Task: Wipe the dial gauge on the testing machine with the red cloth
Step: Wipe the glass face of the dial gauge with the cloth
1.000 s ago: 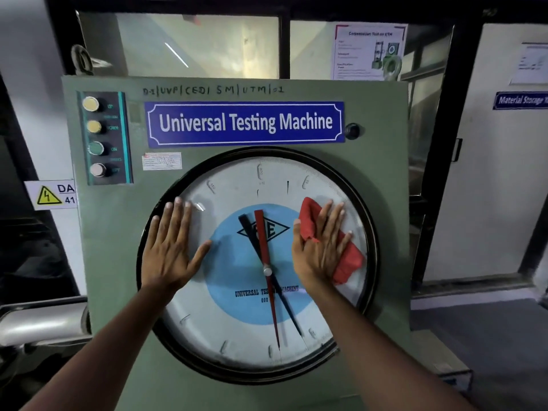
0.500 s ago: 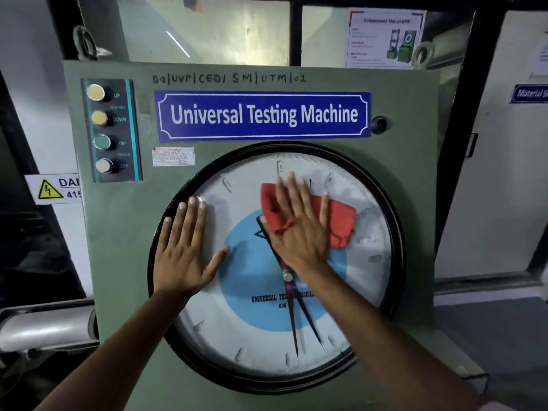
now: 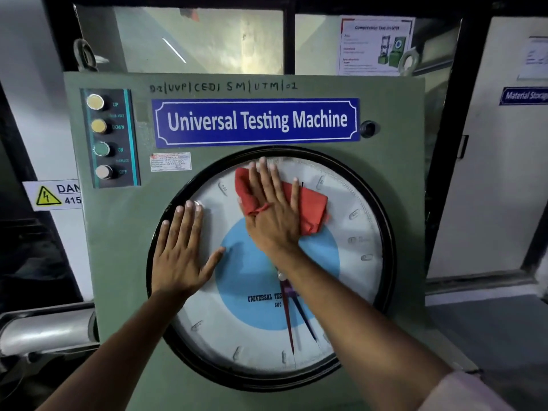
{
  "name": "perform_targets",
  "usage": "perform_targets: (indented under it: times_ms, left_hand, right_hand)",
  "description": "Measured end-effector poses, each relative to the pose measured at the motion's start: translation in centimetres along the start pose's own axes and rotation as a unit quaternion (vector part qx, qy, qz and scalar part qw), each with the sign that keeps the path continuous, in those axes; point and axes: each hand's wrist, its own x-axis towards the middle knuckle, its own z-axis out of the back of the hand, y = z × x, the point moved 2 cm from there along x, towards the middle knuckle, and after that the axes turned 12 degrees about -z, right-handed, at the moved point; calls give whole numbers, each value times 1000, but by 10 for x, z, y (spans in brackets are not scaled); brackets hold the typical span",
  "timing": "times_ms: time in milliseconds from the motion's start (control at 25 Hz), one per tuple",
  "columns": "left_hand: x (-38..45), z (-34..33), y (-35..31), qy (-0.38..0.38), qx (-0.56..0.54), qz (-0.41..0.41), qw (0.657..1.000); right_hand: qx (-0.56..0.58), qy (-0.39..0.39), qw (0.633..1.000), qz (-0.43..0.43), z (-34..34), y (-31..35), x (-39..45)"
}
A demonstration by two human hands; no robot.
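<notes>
Red cloth (image 3: pixel 308 210) lies flat against the glass of the dial gauge (image 3: pixel 341 292), in the upper centre of the frame, just below the gauge's black rim. The right hand (image 3: pixel 274 215) presses it there with fingers (image 3: pixel 262 179) extended and slightly spread, not curled around it; the cloth shows left of the fingers and bunches out to the right beyond the little finger. The left hand (image 3: pixel 181 253) rests flat on the left part of the glass, fingers splayed, holding nothing, apart from the cloth. Above the gauge, the green machine panel (image 3: pixel 391 173) carries a blue nameplate (image 3: pixel 256 121).
</notes>
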Motion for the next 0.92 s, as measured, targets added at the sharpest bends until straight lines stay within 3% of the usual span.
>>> perform_targets:
  times_ms: [80,200,280,360,440,520,600,680,760,840,920]
  left_hand:
    - [2,1,-1,9,-6,-3,1000]
    - [0,2,-1,10,-5,0,1000]
    - [1,1,-2,4,-2,-5,1000]
    - [1,0,1,-1,0,-3,1000]
    - [1,1,0,-1,-4,-3,1000]
    - [1,1,-1,7,-7,-7,1000]
    - [2,2,0,17,-12,-6,1000]
    - [1,3,0,23,-12,-5,1000]
    - [2,3,-1,23,-12,-5,1000]
    - [1,3,1,21,-15,-4,1000]
    - [0,4,0,18,-14,-7,1000]
  right_hand:
    - [-19,17,996,-80,7,-56,0]
    - [16,-2,957,-289,21,-100,-4]
    - [28,-18,967,-252,17,-57,-4]
    - [28,14,996,-89,10,-2,-17]
    - [-13,41,999,-17,8,-8,-21]
    - [-22,50,995,-80,14,-56,-10]
    - [-2,41,975,-220,21,-96,-1]
    - [28,9,948,-316,20,-93,0]
    - [51,-13,965,-258,14,-45,-1]
    - [55,1,995,-83,9,-2,-14]
    - [22,18,999,46,7,-13,-12]
